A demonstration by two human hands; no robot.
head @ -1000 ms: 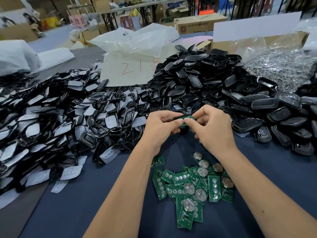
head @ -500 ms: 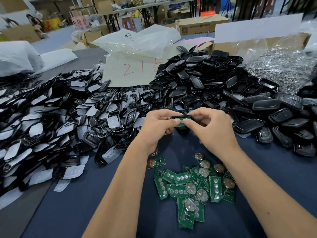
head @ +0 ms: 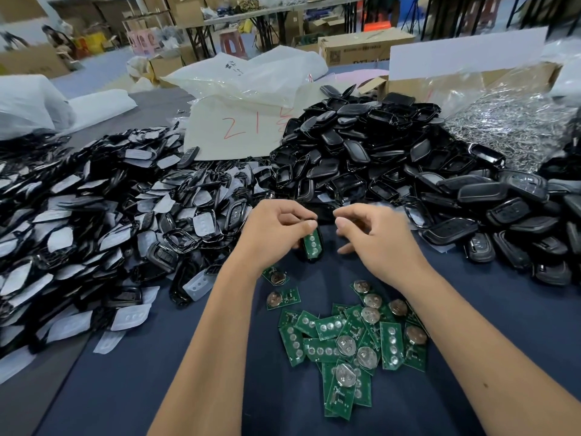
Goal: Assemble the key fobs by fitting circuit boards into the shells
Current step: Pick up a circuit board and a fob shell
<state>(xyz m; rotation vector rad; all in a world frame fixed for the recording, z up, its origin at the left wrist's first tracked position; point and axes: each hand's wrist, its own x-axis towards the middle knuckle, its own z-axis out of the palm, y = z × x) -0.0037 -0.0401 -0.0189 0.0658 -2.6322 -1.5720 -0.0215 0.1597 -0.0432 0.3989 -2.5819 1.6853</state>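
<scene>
At the table's centre, the left hand [head: 276, 229] is now gripping alone a black shell [head: 312, 243] with a green circuit board [head: 311, 242] seated inside, as the right hand [head: 374, 237], at its three o'clock, is letting go, fingers loosely curled and holding nothing, suggesting this fob's fitting is finishing.

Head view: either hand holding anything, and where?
The left hand pinches a black shell, green board seated, at its upper end. The right hand holds nothing.
</scene>
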